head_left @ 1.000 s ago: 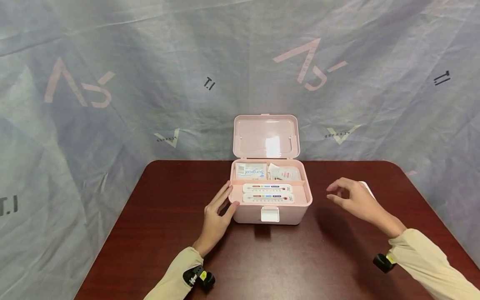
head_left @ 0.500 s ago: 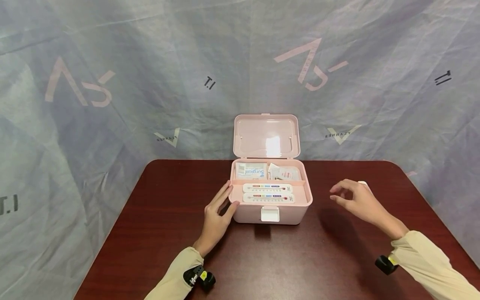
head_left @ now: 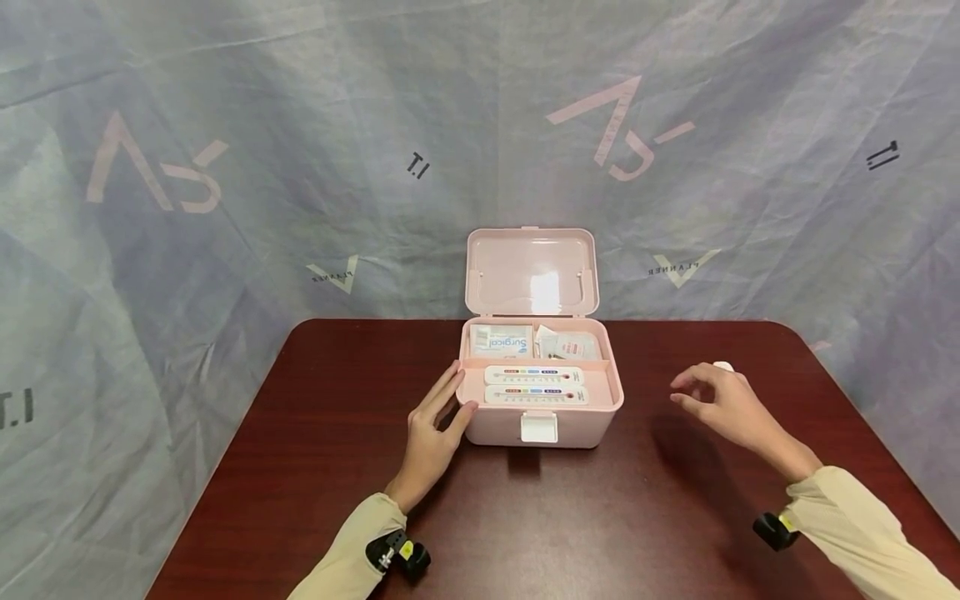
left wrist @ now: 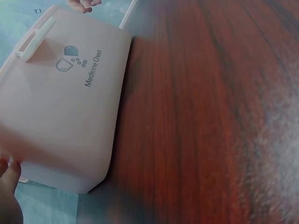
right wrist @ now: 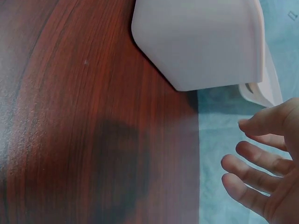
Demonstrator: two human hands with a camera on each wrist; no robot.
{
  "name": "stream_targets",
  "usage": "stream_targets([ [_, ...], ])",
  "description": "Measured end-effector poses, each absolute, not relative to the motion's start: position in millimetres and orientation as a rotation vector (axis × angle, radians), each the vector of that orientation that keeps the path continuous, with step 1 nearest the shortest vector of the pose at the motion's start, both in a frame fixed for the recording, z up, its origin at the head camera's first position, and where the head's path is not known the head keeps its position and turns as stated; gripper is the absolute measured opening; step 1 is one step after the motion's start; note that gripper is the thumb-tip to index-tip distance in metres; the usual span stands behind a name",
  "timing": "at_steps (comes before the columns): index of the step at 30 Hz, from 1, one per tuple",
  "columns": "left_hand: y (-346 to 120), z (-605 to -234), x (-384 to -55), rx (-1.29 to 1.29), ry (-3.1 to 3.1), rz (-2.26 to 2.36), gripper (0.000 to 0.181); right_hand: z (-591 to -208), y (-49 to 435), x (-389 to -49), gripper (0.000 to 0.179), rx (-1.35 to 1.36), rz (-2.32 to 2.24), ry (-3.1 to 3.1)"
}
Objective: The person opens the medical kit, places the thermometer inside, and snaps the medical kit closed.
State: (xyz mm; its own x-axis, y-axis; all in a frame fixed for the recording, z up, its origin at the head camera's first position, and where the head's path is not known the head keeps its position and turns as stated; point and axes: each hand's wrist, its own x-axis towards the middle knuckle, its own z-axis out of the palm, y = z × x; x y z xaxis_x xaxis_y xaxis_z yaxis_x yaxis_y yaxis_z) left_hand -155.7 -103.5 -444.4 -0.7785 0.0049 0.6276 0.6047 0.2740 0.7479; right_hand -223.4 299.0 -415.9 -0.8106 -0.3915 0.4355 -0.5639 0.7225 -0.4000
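Note:
A pink medicine chest (head_left: 573, 429) stands on the table with its lid (head_left: 532, 271) raised; the left wrist view shows "Medicine Chest" lettering (left wrist: 93, 68) on its front. Two white thermometers (head_left: 534, 385) lie side by side in the front compartment. Behind them are a "Surgical" packet (head_left: 502, 342) at left and small clear packets (head_left: 570, 345) at right. My left hand (head_left: 431, 442) rests its extended fingers against the chest's left side. To the right of the chest, my right hand (head_left: 731, 408) hovers above the table with loosely bent fingers, holding nothing.
A white object (head_left: 723, 366) lies on the table behind my right hand, mostly hidden by it. The dark red wooden table (head_left: 570, 525) meets a grey printed cloth (head_left: 375, 167) at its back and sides. A white latch (head_left: 539, 427) hangs on the chest's front.
My right hand has drifted slightly right and toward me, away from the chest, covering more of the white object. The left hand and the chest stay in place.

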Motion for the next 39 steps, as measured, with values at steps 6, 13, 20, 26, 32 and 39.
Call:
stream_targets([
  [6,-105.4,-454.9,-161.1,-0.548,-2.024,-1.545,0.047,-420.0,305.3,-222.9,0.019,0.715,0.804,-2.627],
  [13,-104.6,-451.2,-159.9,-0.549,-2.027,-1.542,0.046,-425.0,314.4,-221.1,0.017,0.65,0.837,-2.666],
  [20,-103.5,-445.6,-155.6,-0.546,-2.03,-1.531,0.046,-428.8,322.8,-220.6,0.013,0.572,0.835,-2.684],
  [26,-103.3,-444.6,-155.8,-0.543,-2.024,-1.539,0.045,-429.3,326.8,-220.5,0.014,0.526,0.829,-2.677],
  [32,-104.0,-444.6,-156.1,-0.545,-2.028,-1.542,0.045,-430.9,330.8,-220.5,0.014,0.486,0.81,-2.671],
  [39,-104.2,-444.6,-156.2,-0.548,-2.029,-1.542,0.046,-432.7,336.5,-220.1,0.015,0.432,0.808,-2.667],
])
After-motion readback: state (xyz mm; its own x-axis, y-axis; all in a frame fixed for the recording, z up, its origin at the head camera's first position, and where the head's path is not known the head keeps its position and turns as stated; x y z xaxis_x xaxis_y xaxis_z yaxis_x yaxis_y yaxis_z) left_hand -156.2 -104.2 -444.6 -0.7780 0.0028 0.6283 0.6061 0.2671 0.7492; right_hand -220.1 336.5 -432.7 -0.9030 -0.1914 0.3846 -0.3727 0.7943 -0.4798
